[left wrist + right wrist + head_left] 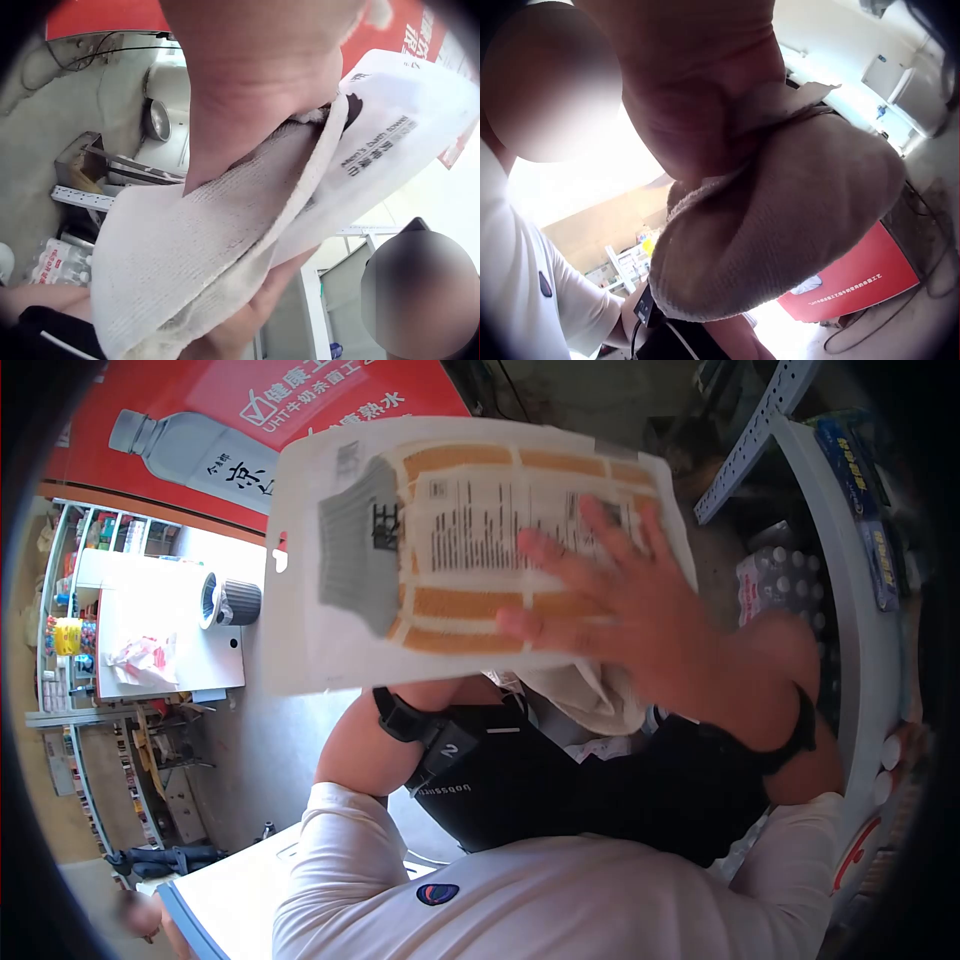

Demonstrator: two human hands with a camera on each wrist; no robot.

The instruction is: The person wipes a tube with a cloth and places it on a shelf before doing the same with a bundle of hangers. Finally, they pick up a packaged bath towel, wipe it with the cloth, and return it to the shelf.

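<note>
A white card sleeve (300, 650) printed with an orange-and-grey towel picture is held up in front of the chest in the head view. "Men's bath towel" is printed on it in the left wrist view. A whitish ribbed bath towel (180, 255) bulges from the sleeve, its edge folded over. My right hand (640, 610) lies across the printed front, fingers spread and slightly blurred. Behind the pack my left hand is hidden in the head view; in the left wrist view, the left hand (240, 127) grips the towel at its fold, fingertips hidden.
A red sign (200, 420) with a bottle picture stands ahead. Left of it, a white table (120, 600) bears a dark ribbed bin (238, 602). Metal shelving (820, 510) and packed bottles (775, 585) stand close on the right.
</note>
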